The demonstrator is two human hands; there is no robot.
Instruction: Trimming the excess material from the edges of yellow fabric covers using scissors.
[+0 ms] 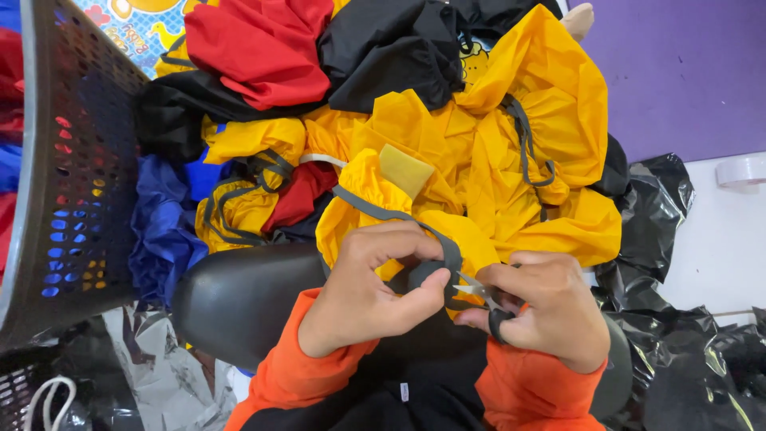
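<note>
A yellow fabric piece (511, 160) with grey straps lies on top of a heap of coloured cloth in front of me. My left hand (375, 287) pinches a grey strap (435, 243) at the edge of the yellow fabric. My right hand (550, 307) holds small thread snips (479, 289), a finger through the black loop, the metal tips at the strap beside my left thumb. Both wrists show orange sleeves.
Red (263, 48), black (391, 48) and blue (163, 227) fabric pieces are piled behind and to the left. A dark perforated plastic basket (72, 160) stands at the left. Black plastic bags (662, 239) lie at the right, a purple surface (686, 72) beyond. A dark rounded surface (239, 303) is under my arms.
</note>
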